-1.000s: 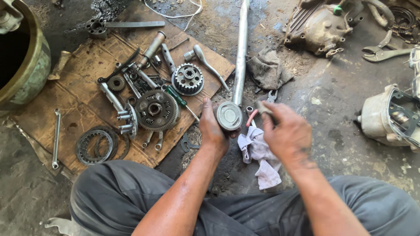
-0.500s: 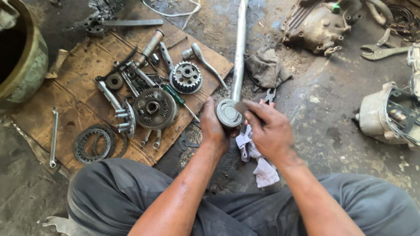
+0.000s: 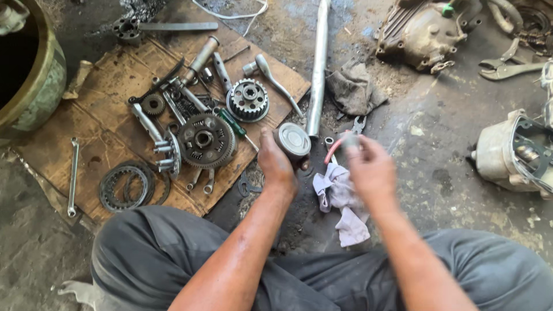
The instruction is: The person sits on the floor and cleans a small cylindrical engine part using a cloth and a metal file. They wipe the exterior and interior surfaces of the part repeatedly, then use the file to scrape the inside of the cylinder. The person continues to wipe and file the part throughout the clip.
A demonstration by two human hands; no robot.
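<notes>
While the left hand [image 3: 275, 164] grips a round grey metal part [image 3: 292, 140] w/ fingers wrapped round its body, flat face up toward the camera, the right hand [image 3: 371, 170] sits just right of that part, blurred; it looks closed on smth small w/ a red bit [image 3: 333, 148] at the fingertips, but can't tell exactly what it pinches. The metal part is held above the dirty floor, just off the right edge of the cardboard sheet [image 3: 103, 109].

Rel. to the metal part: a pale rag [image 3: 340, 198] lies below-right of it, partly under the right hand. A long metal pipe [image 3: 317, 69] runs straight up from it, lower end nearly touching. A dark cloth [image 3: 354, 89] lies up-right, beside the pipe. Left of the part, on the cardboard, a big clutch gear [image 3: 204, 140]; up-left, a smaller toothed hub [image 3: 248, 99] and a ratchet handle [image 3: 276, 83]. Far left-down, ring plates [image 3: 128, 185] and a spanner [image 3: 72, 175]. Far right, an engine cover [image 3: 512, 152]; up-right, an engine casing [image 3: 420, 31] and pliers [image 3: 507, 64].
</notes>
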